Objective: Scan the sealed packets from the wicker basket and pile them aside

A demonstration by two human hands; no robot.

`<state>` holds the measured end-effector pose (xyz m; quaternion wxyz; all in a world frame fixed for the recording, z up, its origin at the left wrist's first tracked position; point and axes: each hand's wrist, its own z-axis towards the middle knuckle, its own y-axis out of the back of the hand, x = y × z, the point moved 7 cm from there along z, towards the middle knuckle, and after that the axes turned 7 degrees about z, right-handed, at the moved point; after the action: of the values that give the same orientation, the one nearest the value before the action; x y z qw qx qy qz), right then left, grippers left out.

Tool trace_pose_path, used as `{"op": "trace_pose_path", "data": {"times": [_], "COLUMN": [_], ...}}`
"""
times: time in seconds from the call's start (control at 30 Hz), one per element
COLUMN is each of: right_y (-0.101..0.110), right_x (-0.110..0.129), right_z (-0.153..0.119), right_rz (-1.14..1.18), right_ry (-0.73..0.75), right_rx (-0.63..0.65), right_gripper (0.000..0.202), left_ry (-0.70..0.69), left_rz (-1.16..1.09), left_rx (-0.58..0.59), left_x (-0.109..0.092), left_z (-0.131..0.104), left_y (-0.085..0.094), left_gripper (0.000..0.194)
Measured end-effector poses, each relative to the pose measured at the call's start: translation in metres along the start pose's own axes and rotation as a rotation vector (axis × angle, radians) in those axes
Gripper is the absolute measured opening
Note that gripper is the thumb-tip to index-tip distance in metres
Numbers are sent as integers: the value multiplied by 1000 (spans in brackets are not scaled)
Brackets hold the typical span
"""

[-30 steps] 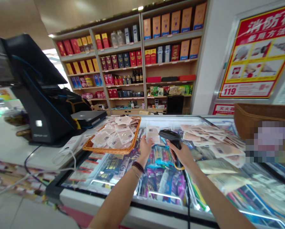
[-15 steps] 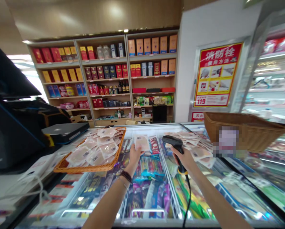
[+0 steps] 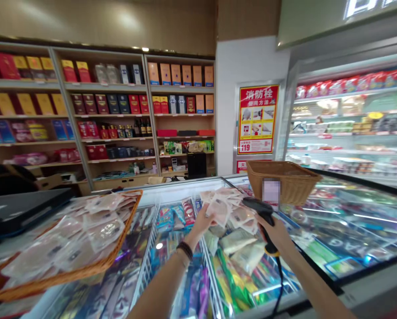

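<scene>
My left hand [image 3: 205, 220] grips the edge of a clear plastic packet [image 3: 220, 212] with pale contents, over the near side of a pile of similar packets [image 3: 243, 216]. That pile lies on the glass top of a freezer [image 3: 172, 188]. In my right hand [image 3: 274, 229] is a black barcode scanner [image 3: 261, 210], fingers wrapped round its handle, its head beside the pile. A cable runs down from the handle. To the left, an orange wicker tray [image 3: 132, 221] holds many more of these flat packets [image 3: 102, 230].
A brown woven basket [image 3: 291, 184] stands on the freezer behind the scanner. A flat black device [image 3: 29, 210] sits at the left. Under the glass are wire dividers [image 3: 148, 259] and colourful frozen packs [image 3: 228, 274]. Shelves of boxes [image 3: 112, 104] line the back wall.
My view has turned right. My left hand has carried the packet rightward, from between the tray and the pile to the pile itself. The scanner stays in my right hand.
</scene>
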<state>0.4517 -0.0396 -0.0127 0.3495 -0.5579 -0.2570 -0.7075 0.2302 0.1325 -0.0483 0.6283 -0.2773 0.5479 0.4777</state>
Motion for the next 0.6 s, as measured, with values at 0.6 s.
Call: {"op": "trace_pose_path", "data": {"times": [0.6], "right_y": [-107], "right_x": [32], "right_z": [-16], "right_rz": [54], "right_ry": [23], "right_rx": [199], "right_gripper": [47], "left_ry": [-238], "left_rz": [806], "left_rx": [-179], "left_x": [-69], "left_z": [-54], "left_y": [129], "left_gripper": [23]}}
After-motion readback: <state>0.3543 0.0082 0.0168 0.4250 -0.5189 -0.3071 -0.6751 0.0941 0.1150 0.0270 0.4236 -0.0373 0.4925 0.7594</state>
